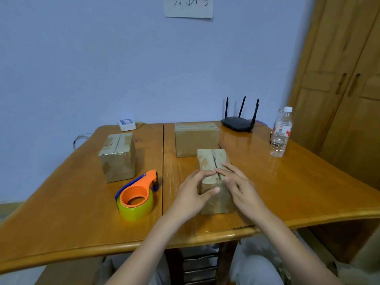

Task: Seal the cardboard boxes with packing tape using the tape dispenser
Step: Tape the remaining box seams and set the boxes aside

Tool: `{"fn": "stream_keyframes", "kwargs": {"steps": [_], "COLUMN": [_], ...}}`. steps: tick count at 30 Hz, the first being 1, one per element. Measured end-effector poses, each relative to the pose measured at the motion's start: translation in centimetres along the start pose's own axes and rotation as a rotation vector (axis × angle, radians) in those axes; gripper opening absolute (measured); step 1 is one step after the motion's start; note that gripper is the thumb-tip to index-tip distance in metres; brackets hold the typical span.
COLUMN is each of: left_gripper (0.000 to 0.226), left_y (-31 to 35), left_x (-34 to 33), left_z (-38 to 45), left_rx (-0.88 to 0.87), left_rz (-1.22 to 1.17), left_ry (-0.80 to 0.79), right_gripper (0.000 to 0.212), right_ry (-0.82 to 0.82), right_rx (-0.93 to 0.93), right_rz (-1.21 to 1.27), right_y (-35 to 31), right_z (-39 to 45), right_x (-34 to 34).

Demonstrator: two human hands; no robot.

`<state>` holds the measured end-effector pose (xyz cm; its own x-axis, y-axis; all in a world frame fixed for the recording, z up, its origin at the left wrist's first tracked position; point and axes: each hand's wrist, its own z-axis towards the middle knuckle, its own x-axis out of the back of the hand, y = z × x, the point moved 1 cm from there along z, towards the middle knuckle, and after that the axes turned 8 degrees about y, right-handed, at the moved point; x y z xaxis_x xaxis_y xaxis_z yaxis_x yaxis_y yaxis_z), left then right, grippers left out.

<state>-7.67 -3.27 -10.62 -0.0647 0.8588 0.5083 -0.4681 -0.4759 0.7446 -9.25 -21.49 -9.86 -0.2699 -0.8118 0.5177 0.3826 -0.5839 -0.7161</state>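
the near box [213, 173] sits at the front of the table [298, 192], just right of the centre seam, its two top flaps meeting along a dark slit that looks not yet taped. the left hand [193, 194] lies on the left flap, fingers straight and spread, thumb against the box's front face. the right hand [239, 185] lies on the right flap, fingers flat and slightly apart, pressing down rather than gripping. i judge this as the flap-closing step, before any tape goes on. the tape dispenser [136, 195] rests on the table just left of the box, untouched; next, one hand would need to hold the flaps while the other fetches it. two more boxes stand farther back, the left box [118, 157] and the far box [196, 138].
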Motion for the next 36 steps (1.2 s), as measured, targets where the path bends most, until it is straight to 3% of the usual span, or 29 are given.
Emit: {"fn": "stream_keyframes", "kwargs": {"steps": [3,7,9,12,15,21,27,33,36], "left_gripper": [0.054,0.034,0.055,0.084,0.089,0.049,0.011,0.028,0.053], "left_y": [0.4,-1.7,-4.5,-8.0,-9.7,-12.0,-11.0,-10.2,-11.0], "left_x": [2.5,9.0,11.9,14.3,14.5,15.3,16.1,16.8,17.0], "left_z": [0.1,1.4,2.0,2.1,1.7,1.0,0.2,-0.4,-0.4], "left_rx": [-0.002,0.078,0.267,0.495,0.532,0.596,0.434,0.411,0.448], "left_rz": [0.07,0.444,0.669,0.777,0.745,0.631,0.266,0.05,0.088], "left_ry": [-0.013,0.255,0.194,0.016,-0.111,-0.094,-0.209,-0.411,-0.365], "right_gripper": [0.049,0.047,0.045,0.037,0.03,0.019,0.013,0.031,0.034], "right_ry": [0.015,0.062,-0.015,-0.14,-0.209,-0.176,-0.135,-0.241,-0.304], "right_rx": [-0.002,0.098,0.138,0.17,0.103,-0.04,-0.009,0.006,0.009], "right_rz": [-0.225,-0.23,-0.218,-0.226,-0.257,-0.284,-0.187,-0.108,-0.131], "right_y": [-1.6,-6.9,-9.3,-11.6,-11.7,-9.9,-10.3,-11.8,-11.9], "right_z": [0.9,2.3,2.9,4.1,5.4,5.7,6.1,6.3,6.5], "right_x": [0.6,0.0,-1.6,-5.4,-9.3,-12.7,-10.2,-7.2,-7.0]}}
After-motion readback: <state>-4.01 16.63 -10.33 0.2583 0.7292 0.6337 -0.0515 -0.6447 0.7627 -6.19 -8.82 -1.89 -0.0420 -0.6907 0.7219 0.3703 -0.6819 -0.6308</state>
